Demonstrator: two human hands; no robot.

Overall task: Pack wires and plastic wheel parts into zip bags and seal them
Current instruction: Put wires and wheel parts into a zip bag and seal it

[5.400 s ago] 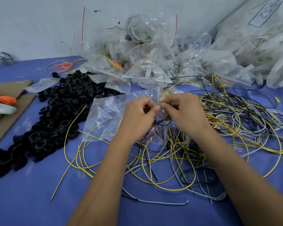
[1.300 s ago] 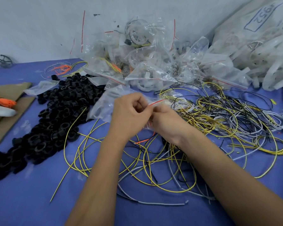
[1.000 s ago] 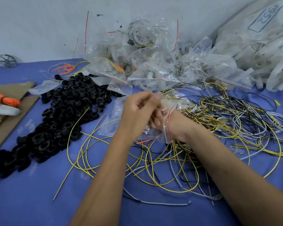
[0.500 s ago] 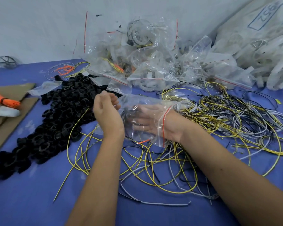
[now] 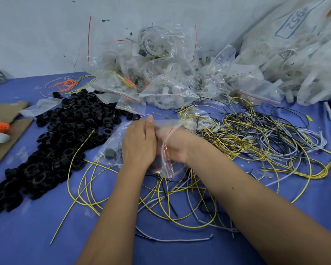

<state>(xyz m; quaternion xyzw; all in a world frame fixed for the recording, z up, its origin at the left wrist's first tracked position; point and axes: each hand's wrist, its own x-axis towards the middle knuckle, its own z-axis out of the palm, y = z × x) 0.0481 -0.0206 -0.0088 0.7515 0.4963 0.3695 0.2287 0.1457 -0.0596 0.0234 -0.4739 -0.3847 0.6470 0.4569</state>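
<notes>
- Here, lowest in the frame, my two bare forearms come up from the bottom edge over a blue table [image 5: 36, 236], crossing loose yellow, white and black wires [image 5: 180, 207].
- At the centre, my left hand [image 5: 139, 144] lies on the outside of a clear zip bag [image 5: 113, 144], fingers straight and together, pressing the plastic flat; it grips nothing.
- My right hand [image 5: 172, 144] is pushed inside the bag's mouth, the red-lined zip strip round my wrist. The plastic and my left hand hide its fingers, so I cannot tell whether they are curled or what they hold.
- A small dark round part [image 5: 110, 153] sits in the bag's lower left corner, just left of my left hand.
- I judge this to be the filling step. Next I would draw the right hand out without dragging the contents, then pinch the strip closed.
- Left of centre lies a heap of black wheel parts [image 5: 65, 140]; right of centre, a large wire tangle [image 5: 256, 140].
- At the top, packed bags [image 5: 170, 73] pile against the wall.
</notes>
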